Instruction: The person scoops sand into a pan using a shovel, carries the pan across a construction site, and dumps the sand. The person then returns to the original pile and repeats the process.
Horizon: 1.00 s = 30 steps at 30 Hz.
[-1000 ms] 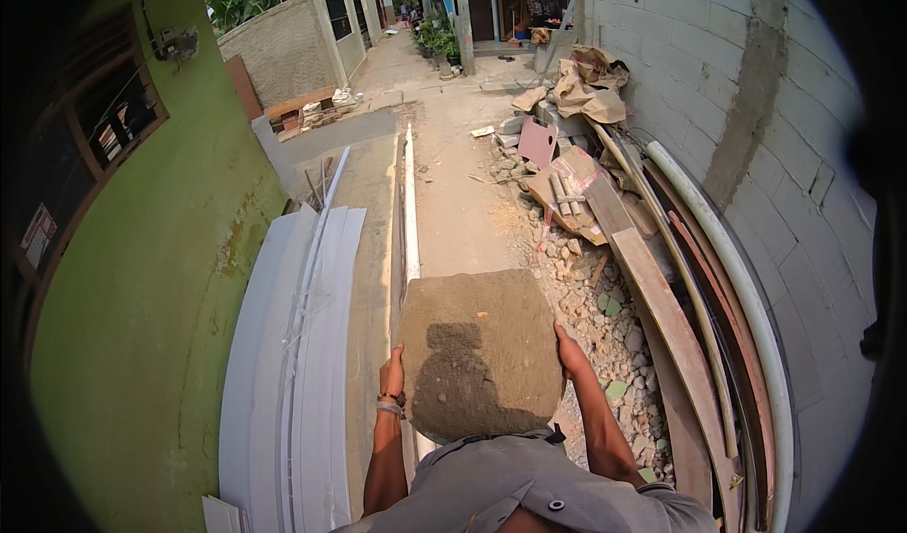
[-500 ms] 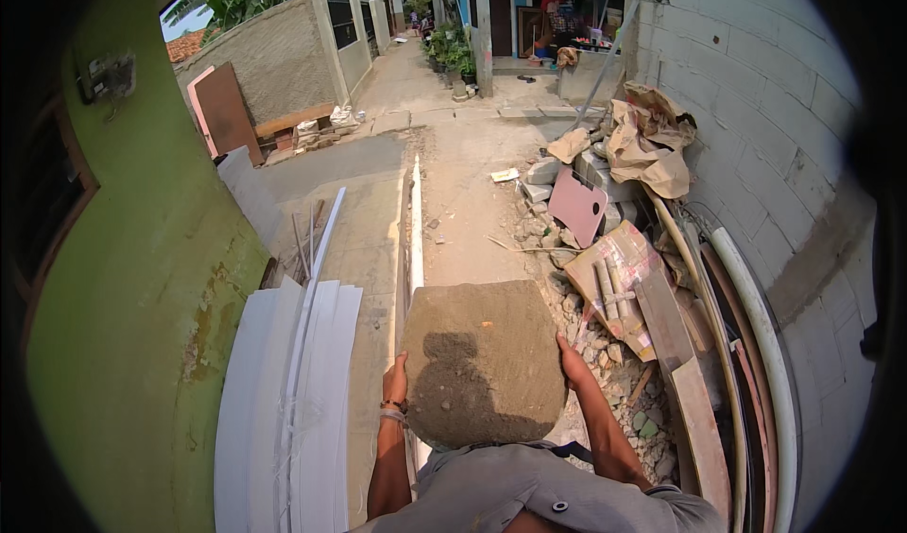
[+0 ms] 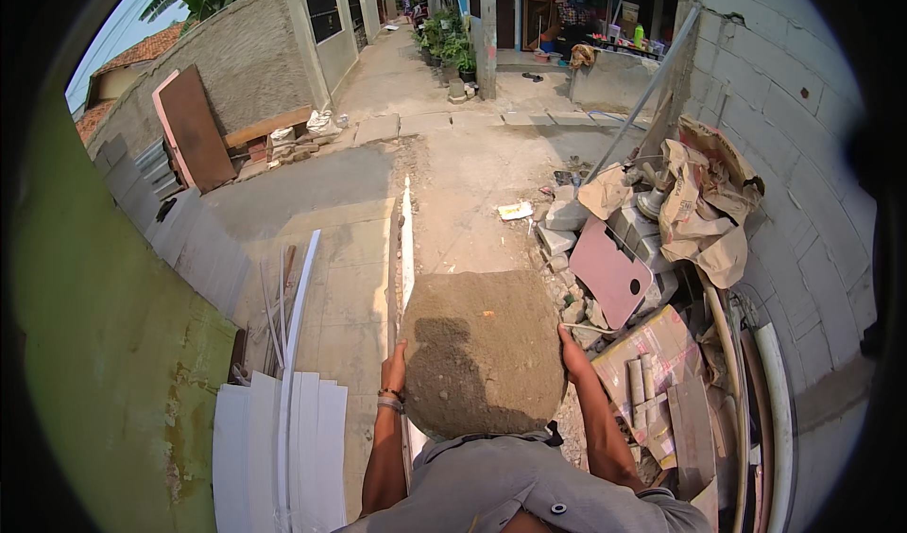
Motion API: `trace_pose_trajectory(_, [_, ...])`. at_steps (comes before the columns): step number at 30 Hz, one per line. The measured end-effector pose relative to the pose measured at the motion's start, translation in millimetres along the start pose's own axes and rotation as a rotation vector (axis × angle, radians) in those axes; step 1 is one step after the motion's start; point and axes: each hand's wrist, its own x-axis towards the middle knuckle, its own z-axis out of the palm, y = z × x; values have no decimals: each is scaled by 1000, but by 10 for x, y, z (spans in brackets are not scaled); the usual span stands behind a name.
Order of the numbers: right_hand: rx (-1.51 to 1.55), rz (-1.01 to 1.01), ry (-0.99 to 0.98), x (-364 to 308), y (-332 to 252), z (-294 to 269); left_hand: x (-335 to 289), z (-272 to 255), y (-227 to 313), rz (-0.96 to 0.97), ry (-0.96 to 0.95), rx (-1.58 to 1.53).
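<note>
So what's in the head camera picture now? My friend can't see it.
Left hand and right hand hold a load of brown sand in a sunlit alley. White panels lie left; a pink board and crumpled brown paper, right.

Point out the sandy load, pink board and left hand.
Sandy load (image 3: 484, 352), head view: middle of top.
Pink board (image 3: 607, 273), head view: middle of face.
Left hand (image 3: 393, 369), head view: middle of hand.

No lettering legible; faint marks on brown paper (image 3: 694, 207), possibly print; too small.
</note>
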Motion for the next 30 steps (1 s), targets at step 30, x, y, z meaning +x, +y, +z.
trace_pose_trajectory(30, [-85,-18,-401,9244,-5651,2928,8929,2087,4229,-72,127,40])
